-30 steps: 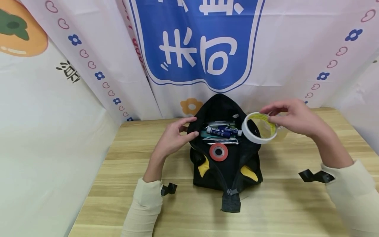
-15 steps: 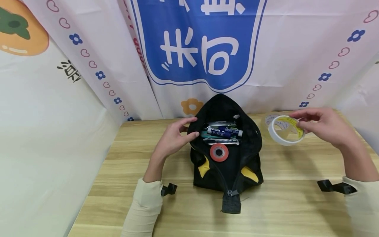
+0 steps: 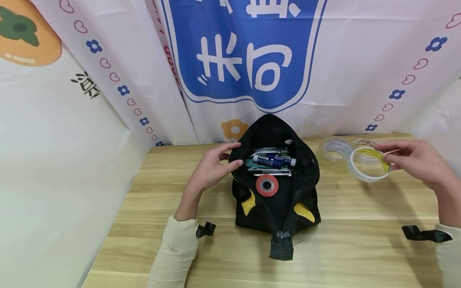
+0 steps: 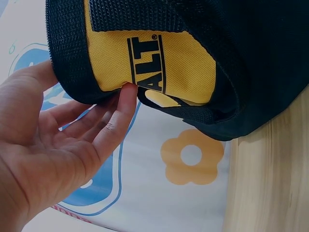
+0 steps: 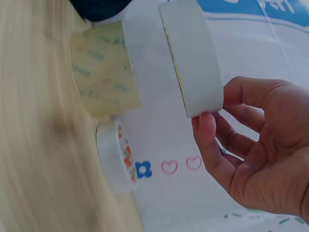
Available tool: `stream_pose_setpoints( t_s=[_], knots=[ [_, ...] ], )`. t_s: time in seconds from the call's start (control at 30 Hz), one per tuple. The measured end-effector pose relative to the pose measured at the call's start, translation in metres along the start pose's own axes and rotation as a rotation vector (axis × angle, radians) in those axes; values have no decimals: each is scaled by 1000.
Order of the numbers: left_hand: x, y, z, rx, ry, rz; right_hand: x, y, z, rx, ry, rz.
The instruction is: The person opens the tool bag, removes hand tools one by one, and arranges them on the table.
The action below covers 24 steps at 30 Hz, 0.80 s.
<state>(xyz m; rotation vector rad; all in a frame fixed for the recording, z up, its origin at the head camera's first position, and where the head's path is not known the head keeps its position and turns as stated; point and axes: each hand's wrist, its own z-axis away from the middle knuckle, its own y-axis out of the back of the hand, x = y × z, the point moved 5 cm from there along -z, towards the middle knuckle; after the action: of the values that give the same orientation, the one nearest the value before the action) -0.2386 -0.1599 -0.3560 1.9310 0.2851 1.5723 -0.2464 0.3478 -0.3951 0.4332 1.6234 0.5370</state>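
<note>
An open black bag [image 3: 255, 224] with yellow patches stands mid-table. My left hand [image 3: 210, 166] holds its left rim, thumb on the inner side and fingers outside; yellow cloth with black letters shows beside the fingers [image 4: 118, 123]. To the right of the bag, my right hand [image 3: 417, 160] pinches a white tape roll [image 3: 369, 176] with a yellow inner core, tilted above the table. Behind this roll are a clear tape roll [image 5: 104, 72] and another white roll [image 5: 111, 154] with orange print, both on the table.
Inside the bag lie a utility knife [image 3: 270, 172], blue tubes [image 3: 268, 161] and other small things partly hidden. A red tape roll [image 3: 267, 193] rests on its front flap. A printed cloth [image 3: 342, 80] hangs behind the wooden table [image 3: 151, 232].
My right hand has carried the white tape roll rightward, away from the bag's right rim. The two rolls behind it have come into clearer view. My left hand stays on the bag's rim.
</note>
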Motion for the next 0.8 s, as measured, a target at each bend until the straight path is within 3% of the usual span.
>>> stream_pose_setpoints(
  t_s=[0.33, 0.6, 0.8],
  knots=[
    [0, -1, -1, -2, 11, -9, 40, 14, 3, 20, -107, 43],
    [-1, -1, -1, -1, 0, 3, 62, 15, 1, -38, -163, -20],
    [-1, 0, -1, -2, 3, 4, 71, 12, -1, -88, -187, -8]
  ],
)
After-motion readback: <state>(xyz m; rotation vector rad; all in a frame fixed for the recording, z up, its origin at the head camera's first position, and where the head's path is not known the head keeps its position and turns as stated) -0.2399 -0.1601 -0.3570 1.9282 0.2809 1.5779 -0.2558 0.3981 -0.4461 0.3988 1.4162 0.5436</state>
